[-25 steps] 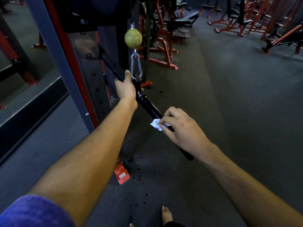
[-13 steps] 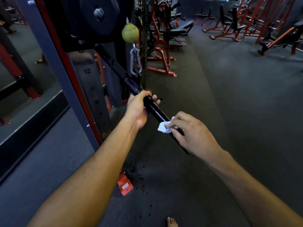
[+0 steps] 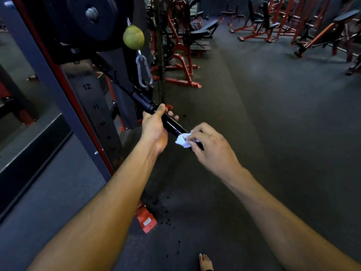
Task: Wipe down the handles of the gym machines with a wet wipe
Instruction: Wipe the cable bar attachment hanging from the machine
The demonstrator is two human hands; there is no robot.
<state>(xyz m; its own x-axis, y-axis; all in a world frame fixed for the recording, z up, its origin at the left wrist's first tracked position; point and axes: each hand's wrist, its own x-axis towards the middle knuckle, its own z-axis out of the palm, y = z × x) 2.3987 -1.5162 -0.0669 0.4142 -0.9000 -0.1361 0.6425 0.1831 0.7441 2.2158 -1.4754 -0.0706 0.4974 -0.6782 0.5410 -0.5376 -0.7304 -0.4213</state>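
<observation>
The left hand (image 3: 154, 130) has slid down the bar (image 3: 172, 124) over the last second: it was up by the clip (image 3: 144, 72) with its thumb pointing at the ball (image 3: 133, 37), and now it wraps the bar nearer the person, thumb over the top and fingertips showing on the far side. The right hand (image 3: 212, 147) has moved little, with its fingers curled round the bar's near end and the wipe (image 3: 183, 140) pinched against it; it sits a touch farther up the bar than before, so the two hands are now just beside each other. My reading is that the left hand has come in to steady the hanging bar while the right rubs (a bar on a cable swings if only one end is pushed), and the wiping of this handle looks under way, not finished. The bar itself is a black, glossy tube running from far left, where it hangs from the clip under the yellow-green ball, down to near right; only a short stretch shows bare between the hands. The wipe is a small, crumpled white wad, mostly hidden under the fingers. Past the hands lies dark floor (image 3: 273, 124), with red benches (image 3: 259, 28) far off.
</observation>
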